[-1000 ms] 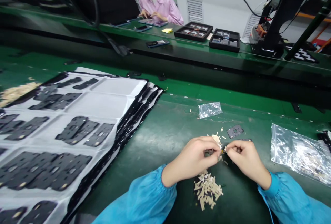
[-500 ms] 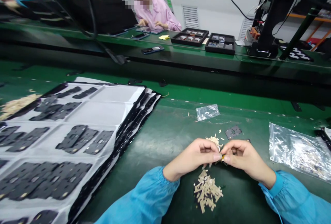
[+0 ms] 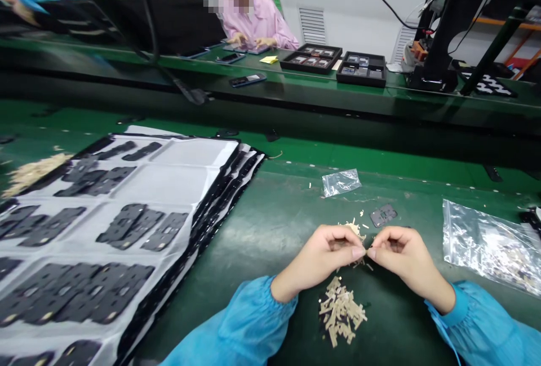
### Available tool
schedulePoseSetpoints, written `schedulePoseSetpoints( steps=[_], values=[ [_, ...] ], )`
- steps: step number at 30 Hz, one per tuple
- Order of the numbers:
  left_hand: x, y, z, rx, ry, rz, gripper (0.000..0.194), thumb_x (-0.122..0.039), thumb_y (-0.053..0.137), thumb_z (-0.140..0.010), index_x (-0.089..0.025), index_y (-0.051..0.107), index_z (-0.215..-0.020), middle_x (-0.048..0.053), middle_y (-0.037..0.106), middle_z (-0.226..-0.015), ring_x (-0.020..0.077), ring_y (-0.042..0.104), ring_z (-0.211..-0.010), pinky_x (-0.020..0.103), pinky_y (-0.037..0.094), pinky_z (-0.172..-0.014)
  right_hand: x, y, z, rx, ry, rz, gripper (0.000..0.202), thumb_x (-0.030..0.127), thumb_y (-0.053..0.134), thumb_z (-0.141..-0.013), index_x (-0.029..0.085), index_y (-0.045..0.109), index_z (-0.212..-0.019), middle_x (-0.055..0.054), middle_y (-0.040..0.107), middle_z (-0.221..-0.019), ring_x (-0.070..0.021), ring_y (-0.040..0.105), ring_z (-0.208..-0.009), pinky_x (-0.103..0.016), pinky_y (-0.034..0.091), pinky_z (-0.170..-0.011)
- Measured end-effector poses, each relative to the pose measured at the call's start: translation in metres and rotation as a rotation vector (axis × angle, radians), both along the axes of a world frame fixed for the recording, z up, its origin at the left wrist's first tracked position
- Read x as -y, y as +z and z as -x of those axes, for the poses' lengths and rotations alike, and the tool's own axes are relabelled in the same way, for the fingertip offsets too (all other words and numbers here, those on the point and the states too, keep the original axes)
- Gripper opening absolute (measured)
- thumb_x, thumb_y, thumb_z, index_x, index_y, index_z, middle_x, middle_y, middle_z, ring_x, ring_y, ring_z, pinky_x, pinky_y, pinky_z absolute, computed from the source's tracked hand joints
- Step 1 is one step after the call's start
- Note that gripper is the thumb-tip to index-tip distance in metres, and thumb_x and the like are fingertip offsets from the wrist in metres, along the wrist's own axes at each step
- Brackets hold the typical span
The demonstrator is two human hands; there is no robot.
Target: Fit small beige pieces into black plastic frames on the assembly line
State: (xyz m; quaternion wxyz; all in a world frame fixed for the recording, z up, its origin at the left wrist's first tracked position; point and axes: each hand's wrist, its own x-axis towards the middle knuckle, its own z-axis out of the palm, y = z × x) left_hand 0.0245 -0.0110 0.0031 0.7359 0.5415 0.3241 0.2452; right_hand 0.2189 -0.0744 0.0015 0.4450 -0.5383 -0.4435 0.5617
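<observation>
My left hand and my right hand meet fingertip to fingertip above the green table. Each is closed in a pinch, thumb against forefinger. What lies between the tips is too small and covered to name. Just in front of them is a heap of short tan strips. A second heap of small pale strips shows partly behind my left fingers. Beyond my right hand lies a flat dark grey plastic plate with cut-outs.
A small clear bag lies farther back. At right is a larger clear bag of small parts. Stacked white-lined trays hold several dark plates at left, beside more pale strips. A co-worker in pink sits across the bench.
The small yellow and dark bit seen at my fingertips before no longer shows. My hands stay close together, and the view has shifted slightly.
</observation>
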Motion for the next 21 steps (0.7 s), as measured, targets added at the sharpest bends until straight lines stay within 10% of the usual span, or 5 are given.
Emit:
schedulePoseSetpoints(
  steps=[21],
  values=[
    [0.0019,0.0069,0.0032,-0.072,-0.029,-0.225,0.016,-0.027,0.071,-0.083,-0.014,0.071,-0.075,0.002,0.062,-0.076,0.0125,0.053,-0.067,0.026,0.04,-0.064,-0.0043,0.0045,-0.0028,-0.07,0.12,0.101,0.027,0.041,0.087,-0.073,0.018,0.074,-0.071,0.0,0.069,-0.066,-0.0129,0.056,-0.059,-0.025,0.043,-0.059]
  ],
)
